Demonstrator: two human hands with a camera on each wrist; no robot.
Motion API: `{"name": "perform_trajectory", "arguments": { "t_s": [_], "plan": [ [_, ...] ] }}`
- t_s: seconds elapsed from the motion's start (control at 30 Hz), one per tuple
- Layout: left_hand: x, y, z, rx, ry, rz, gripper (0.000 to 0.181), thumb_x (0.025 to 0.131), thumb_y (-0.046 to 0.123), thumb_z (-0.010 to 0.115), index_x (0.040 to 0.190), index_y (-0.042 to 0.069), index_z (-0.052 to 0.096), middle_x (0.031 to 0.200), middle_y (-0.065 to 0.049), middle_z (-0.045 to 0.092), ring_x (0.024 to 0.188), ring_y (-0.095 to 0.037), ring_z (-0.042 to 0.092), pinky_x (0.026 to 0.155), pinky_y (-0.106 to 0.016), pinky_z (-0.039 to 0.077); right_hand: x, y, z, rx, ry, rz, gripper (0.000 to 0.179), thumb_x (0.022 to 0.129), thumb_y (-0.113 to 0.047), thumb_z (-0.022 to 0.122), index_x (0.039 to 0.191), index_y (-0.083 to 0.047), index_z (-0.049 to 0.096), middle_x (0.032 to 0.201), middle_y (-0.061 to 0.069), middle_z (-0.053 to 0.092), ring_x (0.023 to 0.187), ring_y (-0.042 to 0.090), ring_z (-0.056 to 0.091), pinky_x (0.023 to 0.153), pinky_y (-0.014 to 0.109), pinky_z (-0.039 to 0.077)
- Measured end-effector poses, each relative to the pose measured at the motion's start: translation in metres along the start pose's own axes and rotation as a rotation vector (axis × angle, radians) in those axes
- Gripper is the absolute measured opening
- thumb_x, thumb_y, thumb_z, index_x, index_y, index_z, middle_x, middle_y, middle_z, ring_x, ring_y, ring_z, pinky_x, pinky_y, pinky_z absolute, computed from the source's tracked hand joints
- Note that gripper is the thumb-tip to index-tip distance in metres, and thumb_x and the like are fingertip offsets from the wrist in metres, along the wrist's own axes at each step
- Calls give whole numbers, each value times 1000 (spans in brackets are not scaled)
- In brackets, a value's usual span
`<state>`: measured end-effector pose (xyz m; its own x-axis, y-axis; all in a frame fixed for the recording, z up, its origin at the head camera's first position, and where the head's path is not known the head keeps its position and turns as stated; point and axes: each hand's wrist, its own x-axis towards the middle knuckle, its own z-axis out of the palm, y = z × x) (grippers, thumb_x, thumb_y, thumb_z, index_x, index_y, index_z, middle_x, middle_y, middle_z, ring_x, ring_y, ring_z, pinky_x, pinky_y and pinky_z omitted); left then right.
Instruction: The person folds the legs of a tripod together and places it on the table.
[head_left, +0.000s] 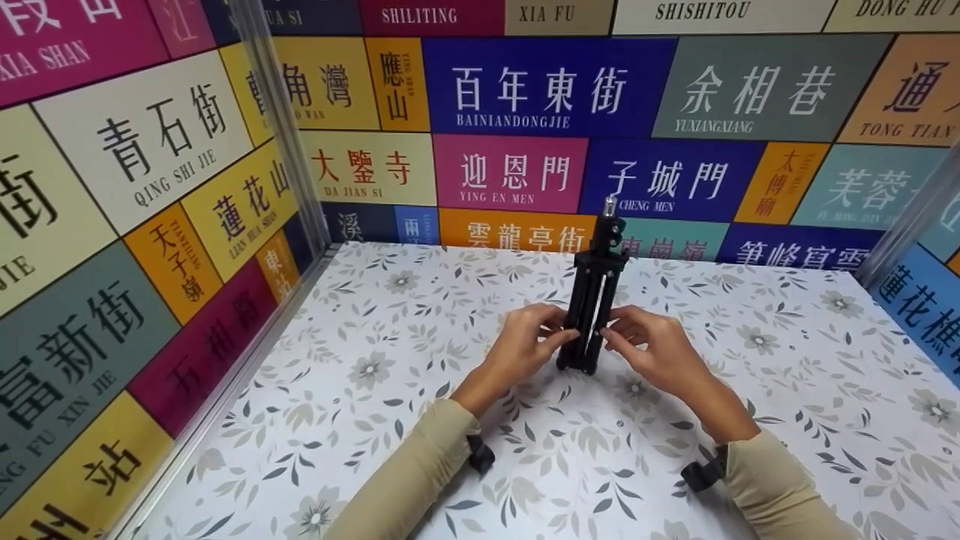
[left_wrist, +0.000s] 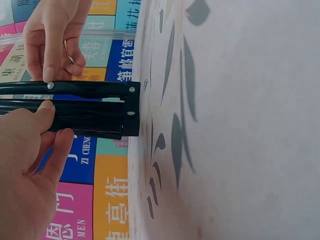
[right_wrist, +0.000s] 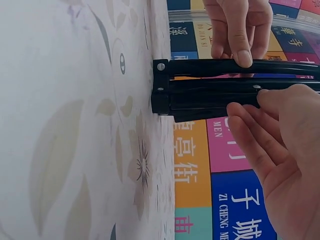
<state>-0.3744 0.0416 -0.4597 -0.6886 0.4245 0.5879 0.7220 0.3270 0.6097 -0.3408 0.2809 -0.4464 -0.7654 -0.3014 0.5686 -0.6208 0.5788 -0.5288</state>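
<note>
A black folded tripod stand (head_left: 600, 261) with a silver stud on top stands nearly upright on the patterned tabletop, its legs drawn close together. From the left side, my left hand (head_left: 525, 341) pinches one leg low down between thumb and fingers. My right hand (head_left: 651, 346) pinches a leg on the opposite side at about the same height. The left wrist view shows the legs (left_wrist: 90, 116) running into a riveted foot end at the table surface. In the right wrist view, the right thumb lies by a rivet on a leg (right_wrist: 210, 95).
A white tabletop (head_left: 390, 420) printed with grey flowers and leaves spreads beneath. Behind stands a wall (head_left: 510, 172) of coloured street-name panels, and another panelled wall (head_left: 90, 300) rises at the left. Black wrist-worn devices (head_left: 703, 474) sit beneath both sleeves.
</note>
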Motion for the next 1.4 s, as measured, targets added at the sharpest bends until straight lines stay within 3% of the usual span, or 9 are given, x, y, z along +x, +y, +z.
{"name": "perform_trajectory", "arguments": {
  "t_s": [0.43, 0.97, 1.4],
  "plan": [
    [-1, -4, 1, 52, -15, 1, 22, 97, 18, 68, 117, 12, 72, 109, 0, 75, 95, -2, 70, 81, -6, 55, 0, -4, -1, -19, -23, -52, 17, 93, -27, 74, 107, -18, 75, 96, -5, 77, 79, 8, 73, 65, 21, 62],
    [0, -4, 1, 66, -69, -35, 25, 101, 15, 61, 125, 12, 68, 115, -2, 74, 101, -3, 70, 83, -6, 55, 0, -12, 7, 39, -28, -52, 11, 90, -27, 77, 97, -18, 74, 86, -4, 76, 69, 5, 72, 58, 18, 59],
    [-1, -5, 4, 32, -47, -38, 29, 102, 15, 59, 129, 13, 68, 116, -1, 75, 107, -2, 68, 86, -8, 54, -1, -16, 12, 78, -38, -68, 12, 90, -24, 77, 98, -16, 73, 87, -3, 76, 69, 6, 72, 58, 19, 60]
  ]
}}
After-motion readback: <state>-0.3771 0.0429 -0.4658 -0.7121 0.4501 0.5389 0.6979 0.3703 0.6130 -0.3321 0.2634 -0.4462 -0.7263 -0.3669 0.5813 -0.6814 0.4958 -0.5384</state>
